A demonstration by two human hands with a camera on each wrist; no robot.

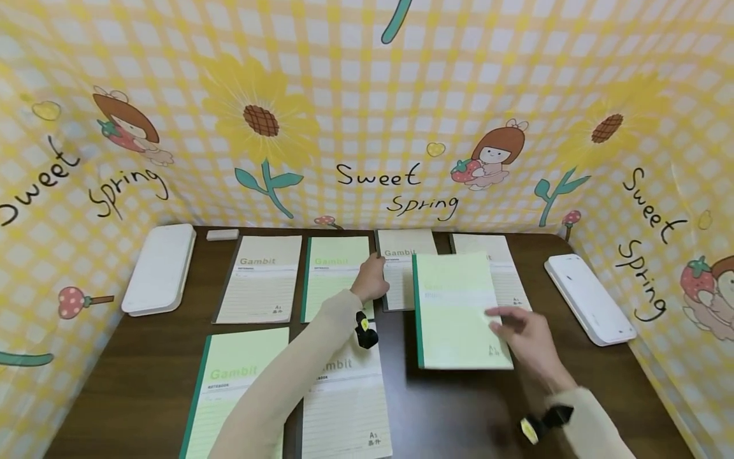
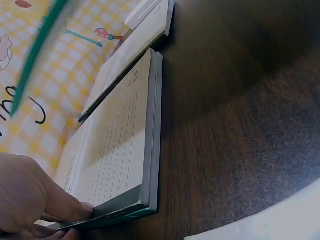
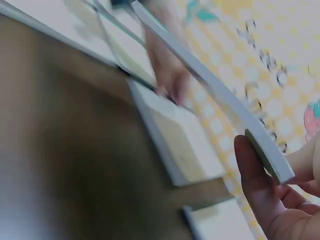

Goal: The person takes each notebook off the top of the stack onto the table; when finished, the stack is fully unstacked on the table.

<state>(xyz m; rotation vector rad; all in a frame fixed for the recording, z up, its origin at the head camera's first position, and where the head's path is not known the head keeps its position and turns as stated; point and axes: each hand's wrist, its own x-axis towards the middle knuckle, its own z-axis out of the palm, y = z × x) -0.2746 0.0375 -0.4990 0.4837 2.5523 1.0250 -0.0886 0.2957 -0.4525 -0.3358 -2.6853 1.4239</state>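
Note:
My right hand (image 1: 527, 341) pinches a light green notebook (image 1: 455, 319) with a dark green spine by its right edge. That notebook is raised over the table and overlaps a grey-spined notebook (image 1: 501, 264) behind it. In the right wrist view the raised notebook (image 3: 215, 90) appears edge-on, thumb and fingers on its two faces. My left hand (image 1: 371, 280) is at the spine of another cream "Gambit" notebook (image 1: 408, 241) in the back row. The left wrist view shows the thumb on top of this notebook (image 2: 115, 140) and fingers under its spine; a second layer lies beneath it.
At the back left lie a cream notebook (image 1: 260, 277) and a green one (image 1: 337, 248). Nearer stand a green notebook (image 1: 241, 363) and a cream one (image 1: 346, 408), partly behind my left forearm. White flat boxes (image 1: 160, 268) (image 1: 590, 299) flank them, and a small white block (image 1: 222, 234) sits behind.

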